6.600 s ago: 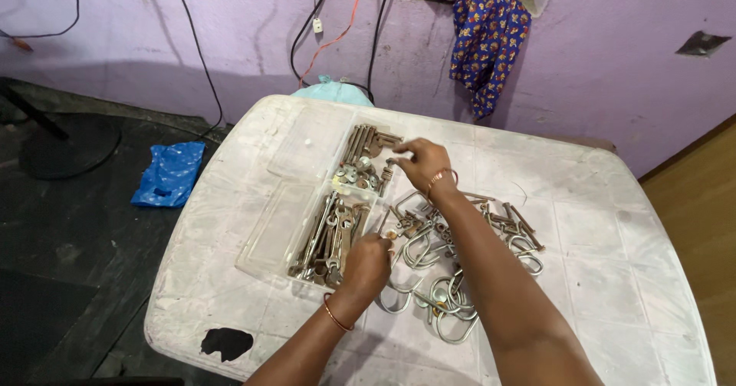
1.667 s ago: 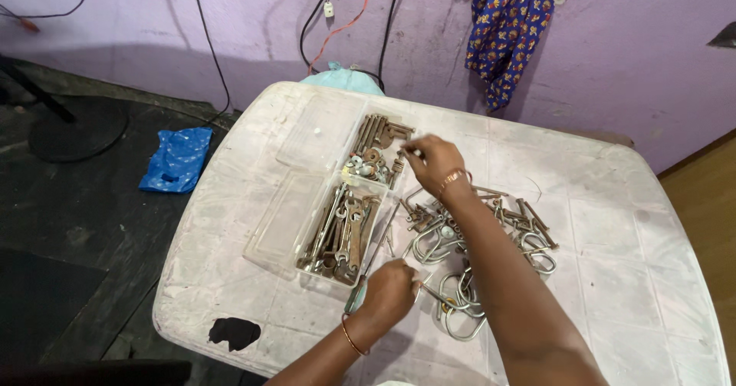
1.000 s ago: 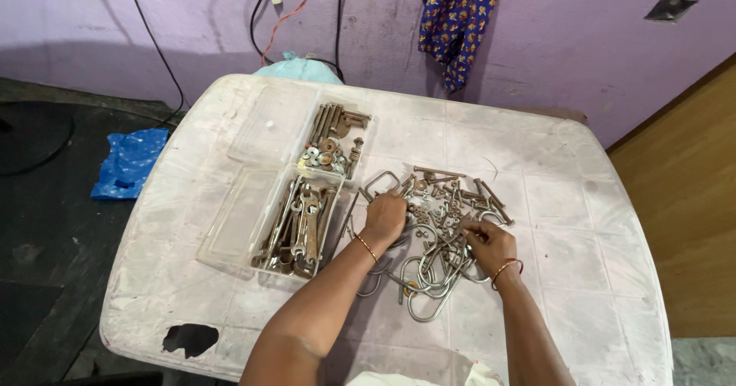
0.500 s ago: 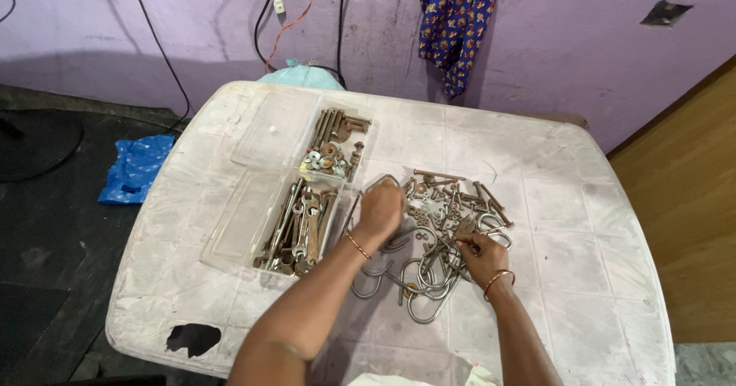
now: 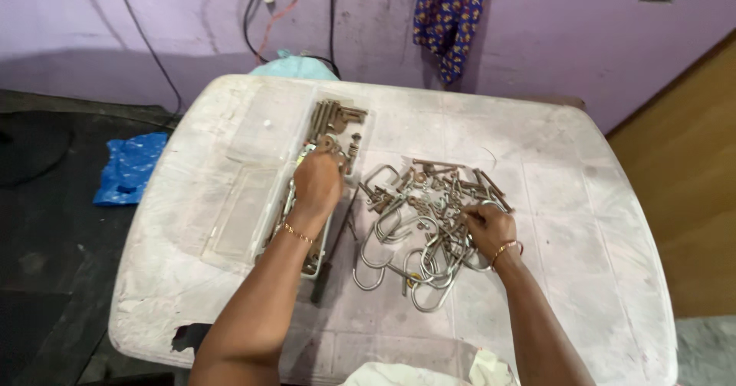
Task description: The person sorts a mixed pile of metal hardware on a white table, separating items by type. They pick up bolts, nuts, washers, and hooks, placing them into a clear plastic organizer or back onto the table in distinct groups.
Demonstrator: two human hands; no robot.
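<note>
Left hand hovers over the clear tray, fingers curled down, can't tell if they've got anything. Right hand pinches a small part, too tiny to make out, at the edge of the hardware pile mid-worktop. Best bet is lifting pieces straight up, since those shiny U-bolts snag the rusty bolts.

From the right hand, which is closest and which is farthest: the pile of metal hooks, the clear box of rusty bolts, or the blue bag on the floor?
Measured from the right hand in the head view:
1. Pile of metal hooks: under the fingers, on the white table.
2. Clear box of rusty bolts: across the table to the left, beyond the left hand.
3. Blue bag: on the floor, far left.
</note>
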